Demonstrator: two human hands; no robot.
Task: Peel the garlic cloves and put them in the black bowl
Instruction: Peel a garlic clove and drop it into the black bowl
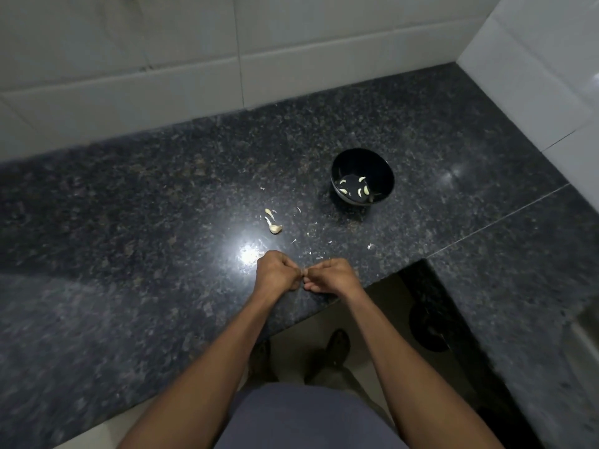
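The black bowl [362, 176] is set upright on the dark speckled granite counter [136, 202], and every other place is given from it. Several peeled garlic cloves [365, 190] are seen lying on its floor, pale against the dark inside. To the left of the bowl and a little nearer the person, two unpeeled cloves [275, 227] are left on the bare stone, just beside one another, and bits of papery skin [369, 246] are scattered on the counter between the bowl and the hands. Nearer still, at the counter's front edge and well apart from the bowl, the left hand [275, 272] and the right hand [330, 275] are brought together so that their fingertips meet. The fingers of both hands are curled inward, and something small is pinched between thumb and fingers at the meeting point; it is probably a garlic clove, though it is almost wholly hidden by the fingers and cannot be made out with certainty. A bright glare of light [248, 254] is reflected in the polished stone just left of the left hand. Behind the bowl the counter is met by a white tiled wall [162, 59], and to the right of the bowl a second tiled wall is joined at the corner.
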